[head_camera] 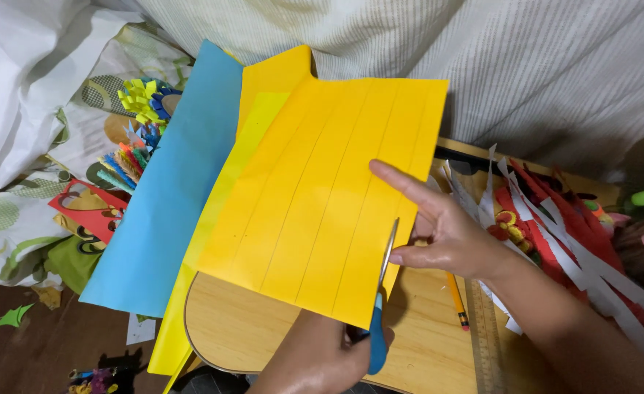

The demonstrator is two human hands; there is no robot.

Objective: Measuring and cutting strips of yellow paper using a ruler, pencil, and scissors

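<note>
My left hand [315, 357] grips blue-handled scissors [377, 343] at the bottom centre. Their blades point up into the lower edge of an orange-yellow sheet of paper [322, 204] marked with parallel pencil lines. The blades sit along the rightmost line. My right hand [453, 233] holds the sheet's right edge, index finger stretched across the top and thumb below. Under the sheet lie a lighter yellow sheet [172, 321] and a blue sheet [161, 211].
A small wooden table [249, 328] carries the papers, a pencil [457, 299] and a ruler [486, 335]. Red and white paper strips [556, 226] are heaped at right. Fringed paper crafts [136, 131] and a red cutout [88, 208] lie at left on patterned cloth.
</note>
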